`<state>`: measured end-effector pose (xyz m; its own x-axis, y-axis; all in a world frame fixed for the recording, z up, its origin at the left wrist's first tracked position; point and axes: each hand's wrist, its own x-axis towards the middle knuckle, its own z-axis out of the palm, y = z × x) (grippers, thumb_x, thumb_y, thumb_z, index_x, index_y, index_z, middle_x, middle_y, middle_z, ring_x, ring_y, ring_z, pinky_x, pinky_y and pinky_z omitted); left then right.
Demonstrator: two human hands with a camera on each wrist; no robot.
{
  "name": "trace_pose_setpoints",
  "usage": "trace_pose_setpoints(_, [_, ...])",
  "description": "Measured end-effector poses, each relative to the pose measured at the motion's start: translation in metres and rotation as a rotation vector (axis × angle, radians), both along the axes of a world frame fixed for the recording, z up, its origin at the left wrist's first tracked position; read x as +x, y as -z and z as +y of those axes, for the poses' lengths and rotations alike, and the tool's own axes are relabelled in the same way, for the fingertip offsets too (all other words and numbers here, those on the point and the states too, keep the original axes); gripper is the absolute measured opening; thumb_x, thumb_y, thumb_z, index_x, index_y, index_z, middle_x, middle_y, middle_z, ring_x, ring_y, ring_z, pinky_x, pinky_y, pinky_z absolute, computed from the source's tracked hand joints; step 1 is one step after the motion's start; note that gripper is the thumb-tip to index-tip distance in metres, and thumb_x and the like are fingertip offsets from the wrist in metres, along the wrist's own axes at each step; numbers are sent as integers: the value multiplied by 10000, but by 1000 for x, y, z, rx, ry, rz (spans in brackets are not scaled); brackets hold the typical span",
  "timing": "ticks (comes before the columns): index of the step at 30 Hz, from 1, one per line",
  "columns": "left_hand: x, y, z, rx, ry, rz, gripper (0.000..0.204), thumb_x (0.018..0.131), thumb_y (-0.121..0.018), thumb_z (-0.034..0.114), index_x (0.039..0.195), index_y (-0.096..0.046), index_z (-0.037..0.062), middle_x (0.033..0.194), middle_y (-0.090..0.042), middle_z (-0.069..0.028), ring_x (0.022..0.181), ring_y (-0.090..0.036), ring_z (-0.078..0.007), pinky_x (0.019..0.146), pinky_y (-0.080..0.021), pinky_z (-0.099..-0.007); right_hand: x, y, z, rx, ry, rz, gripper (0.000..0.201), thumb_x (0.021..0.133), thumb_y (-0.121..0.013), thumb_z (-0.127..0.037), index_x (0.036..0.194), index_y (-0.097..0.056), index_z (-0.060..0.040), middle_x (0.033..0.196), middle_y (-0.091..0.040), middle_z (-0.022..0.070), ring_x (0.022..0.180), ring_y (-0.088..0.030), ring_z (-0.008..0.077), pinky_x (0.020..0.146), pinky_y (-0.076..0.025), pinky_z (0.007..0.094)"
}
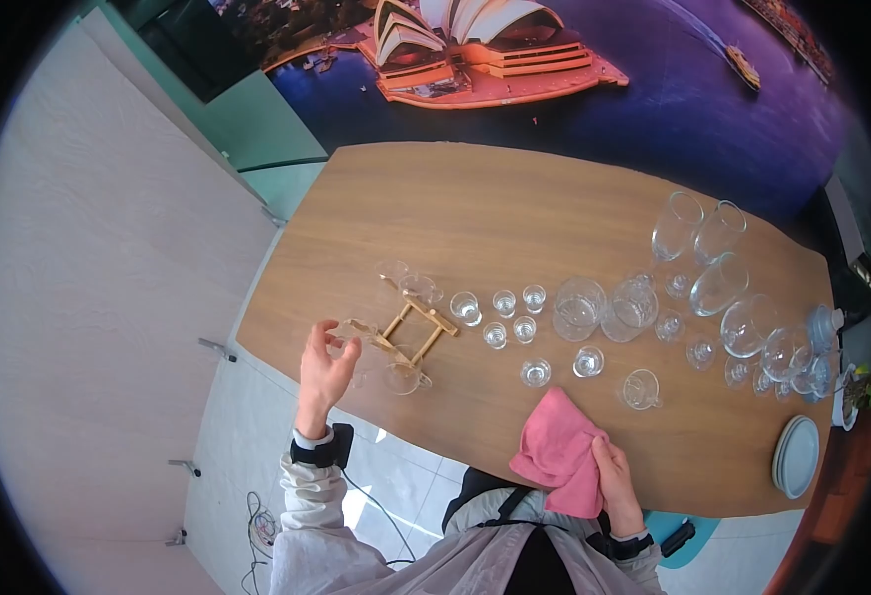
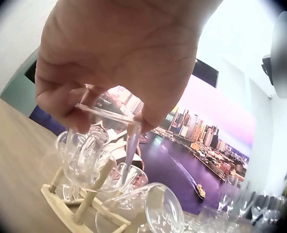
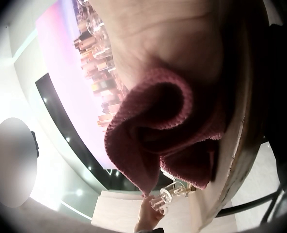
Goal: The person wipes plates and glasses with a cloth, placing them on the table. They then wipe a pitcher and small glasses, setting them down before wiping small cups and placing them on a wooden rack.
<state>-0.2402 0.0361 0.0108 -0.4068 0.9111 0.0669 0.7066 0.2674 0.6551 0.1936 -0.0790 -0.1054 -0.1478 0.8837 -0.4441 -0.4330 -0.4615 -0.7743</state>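
My left hand (image 1: 325,379) is at the left end of the wooden rack (image 1: 432,315). In the left wrist view the fingers and thumb of the left hand (image 2: 117,63) pinch the rim of a clear glass cup (image 2: 97,170) from above, over the rack (image 2: 61,208). Other clear cups hang around the rack, one (image 2: 165,211) at its right side. My right hand (image 1: 616,478) grips a pink cloth (image 1: 559,446) at the table's front edge. The cloth (image 3: 148,131) hangs in folds below the right hand (image 3: 168,43) in the right wrist view.
Several small glasses (image 1: 465,307) stand right of the rack, beside two large glass bowls (image 1: 579,309). Tall glasses (image 1: 720,285) crowd the table's right side. White plates (image 1: 798,457) are stacked at the front right corner, and a potted plant (image 1: 864,388) is beyond.
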Motion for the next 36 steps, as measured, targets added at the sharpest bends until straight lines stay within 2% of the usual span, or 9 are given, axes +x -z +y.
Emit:
trace_pose_setpoints(2, [12,-9,0,5,5,34,527,835,-701,307,1249,-551,16,989,-636,-159,925,-640,-237,749,-517,-345,2,5,-1,1,-5,-8,401,1044,-505,-320,1204,-617,30,1138,-668,62,1003,-613,109,886,-487,266])
trace_pose_setpoints(5, [26,-27,6,-1,-51,-262,497,884,-664,284,1283,-542,14,1047,-648,-131,826,-643,-158,585,-510,-274,2,3,0,-5,-11,-7,402,1041,-507,-327,1200,-611,27,1150,-667,79,1024,-627,134,900,-500,286])
trace_pose_setpoints(8, [18,-21,17,127,89,-376,542,916,-635,275,1370,-499,14,1040,-671,-89,711,-608,-88,464,-458,-220,1,1,0,-5,-14,-5,400,1041,-507,-326,1202,-609,26,1152,-666,80,1025,-627,134,898,-501,286])
trace_pose_setpoints(10, [13,-22,21,-20,120,-434,561,931,-569,255,1440,-453,49,1036,-712,-57,553,-454,-25,430,-417,-216,1,1,-1,2,-12,-11,401,1041,-508,-326,1204,-607,26,1154,-665,81,1026,-627,134,898,-502,287])
trace_pose_setpoints(13, [15,-27,21,-85,97,-372,624,895,-641,275,1439,-461,26,811,-697,-29,618,-541,-61,444,-440,-243,0,0,-2,6,6,-2,393,1048,-501,-306,1221,-615,29,1129,-671,49,985,-608,94,870,-485,250])
trace_pose_setpoints(17, [19,-32,16,-107,80,-204,635,873,-658,281,1422,-479,17,831,-730,-76,649,-611,-106,525,-495,-284,-1,-2,-2,4,9,13,388,1046,-507,-301,1214,-618,30,1127,-672,49,987,-607,93,873,-483,251])
trace_pose_setpoints(22, [19,-23,9,-79,39,-17,610,849,-691,325,1335,-530,-7,944,-744,-181,856,-729,-279,761,-541,-351,-2,-3,0,9,13,6,383,1046,-507,-299,1212,-619,28,1123,-672,48,982,-606,90,871,-481,247])
trace_pose_setpoints(26, [17,-11,7,-113,22,-29,609,848,-699,337,1319,-519,-6,936,-745,-177,860,-727,-294,753,-541,-356,-1,-1,-1,2,6,3,381,1046,-505,-299,1208,-621,25,1113,-672,45,969,-606,86,857,-485,247])
trace_pose_setpoints(36, [31,-11,12,-166,21,-99,826,859,-720,356,1471,-296,-3,810,-732,-140,539,-667,-212,492,-518,-303,-3,-5,-1,-4,31,19,388,1044,-511,-306,1197,-622,32,1102,-677,51,962,-612,93,849,-489,249])
